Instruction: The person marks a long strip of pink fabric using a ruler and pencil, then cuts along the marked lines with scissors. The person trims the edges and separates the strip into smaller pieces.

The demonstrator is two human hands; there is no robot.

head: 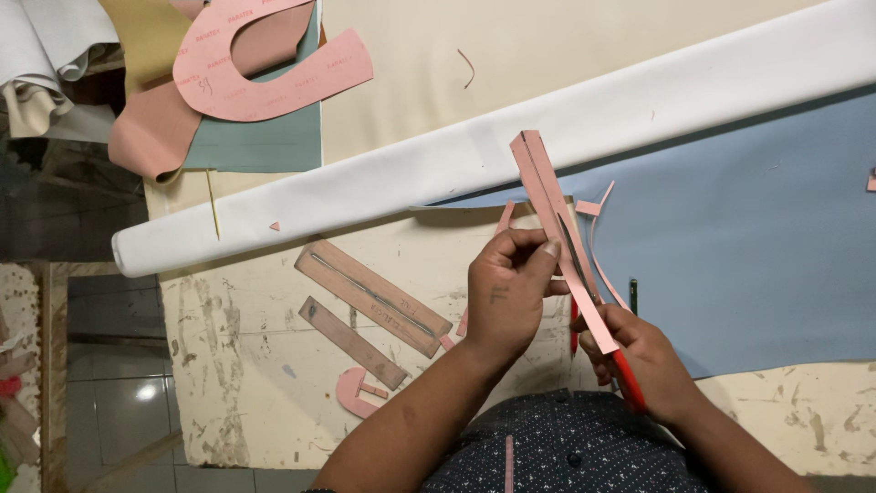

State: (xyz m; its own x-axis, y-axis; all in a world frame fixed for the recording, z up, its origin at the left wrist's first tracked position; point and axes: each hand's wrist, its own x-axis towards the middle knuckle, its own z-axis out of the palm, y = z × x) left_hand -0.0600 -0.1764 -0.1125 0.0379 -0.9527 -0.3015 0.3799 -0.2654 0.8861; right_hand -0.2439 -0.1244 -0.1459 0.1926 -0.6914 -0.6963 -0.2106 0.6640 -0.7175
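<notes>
My left hand [507, 290] pinches a long pink strip of card [546, 187] that stands up and away from me over the table. My right hand [643, 356] grips red-handled scissors [628, 376], whose blades lie along the strip near its lower part. Thin pink offcuts [598, 239] curl beside the blades. Both hands are close together above the worn table edge.
A white fabric roll [474, 151] lies diagonally across the table, with blue sheet material [748, 256] spread beneath it on the right. Two brown template strips [370, 297] and a small pink cut piece [354, 391] lie left of my hands. Large pink curved patterns [265, 78] rest at the top left.
</notes>
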